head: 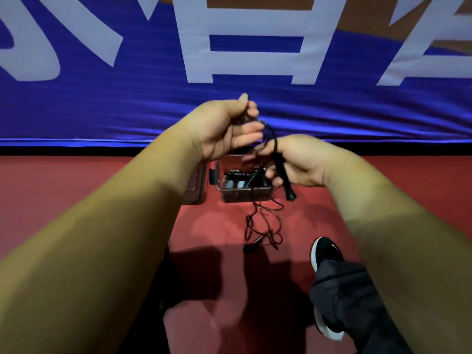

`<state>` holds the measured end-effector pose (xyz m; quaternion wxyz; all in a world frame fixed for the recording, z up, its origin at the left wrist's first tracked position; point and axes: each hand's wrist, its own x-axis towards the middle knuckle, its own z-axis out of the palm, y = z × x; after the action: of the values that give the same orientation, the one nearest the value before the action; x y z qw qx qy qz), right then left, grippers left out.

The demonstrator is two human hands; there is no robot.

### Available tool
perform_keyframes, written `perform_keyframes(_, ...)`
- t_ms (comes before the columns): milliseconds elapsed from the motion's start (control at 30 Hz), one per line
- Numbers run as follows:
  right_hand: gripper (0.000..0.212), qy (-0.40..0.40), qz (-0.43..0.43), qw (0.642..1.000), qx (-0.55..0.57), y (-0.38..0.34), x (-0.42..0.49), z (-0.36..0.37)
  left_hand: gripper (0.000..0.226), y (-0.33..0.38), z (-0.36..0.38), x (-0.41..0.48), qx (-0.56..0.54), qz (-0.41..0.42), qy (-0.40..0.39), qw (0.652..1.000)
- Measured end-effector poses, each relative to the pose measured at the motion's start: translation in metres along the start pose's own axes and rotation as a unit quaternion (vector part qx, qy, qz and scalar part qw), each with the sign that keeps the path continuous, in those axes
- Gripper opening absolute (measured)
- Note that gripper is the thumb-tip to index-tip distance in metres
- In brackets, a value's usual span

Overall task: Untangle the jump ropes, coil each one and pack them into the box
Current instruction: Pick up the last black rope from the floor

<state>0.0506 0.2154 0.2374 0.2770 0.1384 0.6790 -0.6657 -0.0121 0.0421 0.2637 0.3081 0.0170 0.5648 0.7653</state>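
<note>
Left hand: your left hand (pixel 224 131), at the centre of the frame, pinches the black jump rope (pixel 273 135) between thumb and fingertips. The lower fingers lie loosely curled beneath.
Right hand: your right hand (pixel 296 162), just right of centre, is curled round a black handle (pixel 286 180). The handle's end pokes out below the palm.
Rope path: from the pinch the cord arcs across to the right hand. A thin tail drops past the box to a loose tangle (pixel 265 223) on the red floor (pixel 76 200), lower centre. A second handle (pixel 258 240) seems to lie in that tangle.
Box: the clear box (pixel 245 195) sits open on the floor directly under your hands and already holds coiled ropes (pixel 237 173). What looks like its lid (pixel 195 185) lies just left of it.
Step in hand: by my reading, you are starting to coil this rope from the held handle.
Doing it well: keep the handle fixed in the right hand as the anchor. Let the left hand feed cord in even loops, sliding along it so twists run out toward the free end. Shake out the floor tangle before it reaches your fingers.
Watch for: the hanging cord crosses the box front, so it may catch the rim or drag the packed coils. Your shoe (pixel 325 254), lower right, is near the tangle, so keep it off the cord.
</note>
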Motion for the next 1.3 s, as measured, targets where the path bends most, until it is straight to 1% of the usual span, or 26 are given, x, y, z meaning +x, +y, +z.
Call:
perform_keyframes(33, 0.026, -0.046, 0.013, 0.999, -0.006, 0.000, -0.004, 0.006, 0.025, 0.002, -0.001, 0.002, -0.035, 0.003, 0.020, 0.999)
perform_keyframes(67, 0.027, -0.071, 0.019, 0.997, 0.008, 0.000, -0.006, 0.011, 0.027, 0.003, -0.004, 0.004, -0.060, 0.006, 0.044, 0.997)
perform_keyframes(100, 0.029, -0.075, 0.021, 0.996, 0.033, 0.000, -0.006, 0.014, 0.029, 0.003, -0.006, 0.006, -0.085, 0.005, 0.068, 0.994)
perform_keyframes(167, 0.039, -0.045, 0.015, 0.996, 0.078, -0.001, -0.002, 0.015, 0.036, 0.002, -0.014, 0.009, -0.142, 0.000, 0.119, 0.983)
perform_keyframes(233, 0.045, -0.019, -0.007, 0.993, 0.116, -0.002, 0.003, 0.014, 0.037, 0.001, -0.024, 0.014, -0.197, 0.013, 0.162, 0.967)
perform_keyframes(300, 0.045, -0.025, -0.036, 0.984, 0.175, -0.003, 0.005, 0.015, 0.041, 0.000, -0.031, 0.016, -0.214, 0.020, 0.181, 0.960)
perform_keyframes(333, 0.043, -0.035, -0.053, 0.977, 0.205, -0.004, 0.005, 0.016, 0.045, -0.001, -0.033, 0.016, -0.202, 0.011, 0.175, 0.963)
perform_keyframes(367, 0.041, -0.043, -0.071, 0.969, 0.233, -0.007, 0.005, 0.017, 0.047, -0.001, -0.033, 0.014, -0.184, -0.006, 0.160, 0.970)
perform_keyframes(433, 0.037, -0.046, -0.103, 0.952, 0.286, -0.014, 0.006, 0.018, 0.041, -0.004, -0.029, 0.007, -0.118, -0.055, 0.102, 0.986)
perform_keyframes(500, 0.035, -0.028, -0.126, 0.930, 0.344, -0.020, 0.008, 0.016, 0.035, -0.011, -0.024, -0.003, -0.005, -0.106, -0.001, 0.994)
perform_keyframes(533, 0.034, -0.008, -0.140, 0.919, 0.370, -0.023, 0.009, 0.014, 0.034, -0.014, -0.021, -0.007, 0.067, -0.125, -0.048, 0.989)
perform_keyframes(600, 0.033, 0.032, -0.169, 0.898, 0.406, -0.026, 0.011, 0.009, 0.035, -0.025, -0.019, -0.010, 0.221, -0.145, -0.115, 0.957)
perform_keyframes(667, 0.034, 0.061, -0.189, 0.877, 0.439, -0.027, 0.013, 0.004, 0.028, -0.036, -0.019, -0.011, 0.351, -0.131, -0.136, 0.917)
perform_keyframes(700, 0.034, 0.074, -0.195, 0.864, 0.458, -0.028, 0.014, 0.002, 0.023, -0.040, -0.022, -0.011, 0.392, -0.125, -0.140, 0.900)
perform_keyframes(767, 0.033, 0.093, -0.205, 0.841, 0.491, -0.027, 0.016, -0.002, 0.019, -0.049, -0.031, -0.012, 0.429, -0.141, -0.155, 0.879)
perform_keyframes(833, 0.033, 0.111, -0.212, 0.833, 0.498, -0.025, 0.018, -0.005, 0.016, -0.054, -0.038, -0.014, 0.429, -0.167, -0.173, 0.871)
perform_keyframes(867, 0.034, 0.125, -0.211, 0.839, 0.486, -0.024, 0.020, -0.006, 0.017, -0.053, -0.038, -0.015, 0.416, -0.173, -0.169, 0.876)
perform_keyframes(900, 0.034, 0.144, -0.201, 0.853, 0.459, -0.023, 0.022, -0.006, 0.019, -0.051, -0.038, -0.014, 0.389, -0.173, -0.155, 0.892)
perform_keyframes(933, 0.035, 0.169, -0.181, 0.877, 0.412, -0.021, 0.025, -0.007, 0.019, -0.048, -0.036, -0.014, 0.353, -0.160, -0.142, 0.911)
perform_keyframes(1000, 0.030, 0.208, -0.113, 0.932, 0.274, -0.016, 0.030, -0.005, 0.018, -0.037, -0.031, -0.014, 0.290, -0.121, -0.118, 0.942)
perform_keyframes(1033, 0.026, 0.203, -0.074, 0.955, 0.205, -0.013, 0.031, -0.003, 0.016, -0.031, -0.029, -0.013, 0.264, -0.104, -0.103, 0.953)
perform_keyframes(1067, 0.023, 0.176, -0.036, 0.973, 0.145, -0.009, 0.031, 0.001, 0.015, -0.026, -0.027, -0.013, 0.240, -0.093, -0.083, 0.963)
perform_keyframes(1133, 0.026, 0.087, 0.026, 0.994, 0.067, -0.002, 0.024, 0.009, 0.016, -0.017, -0.025, -0.011, 0.188, -0.079, -0.039, 0.978)
perform_keyframes(1167, 0.030, 0.039, 0.044, 0.997, 0.050, 0.001, 0.021, 0.013, 0.017, -0.014, -0.025, -0.009, 0.158, -0.072, -0.022, 0.985)
perform_keyframes(1233, 0.038, -0.033, 0.051, 0.997, 0.045, 0.004, 0.016, 0.019, 0.016, -0.009, -0.026, -0.008, 0.097, -0.056, 0.003, 0.994)
perform_keyframes(1300, 0.039, -0.061, 0.033, 0.995, 0.067, 0.005, 0.015, 0.023, 0.014, -0.008, -0.027, -0.006, 0.041, -0.043, 0.024, 0.998)
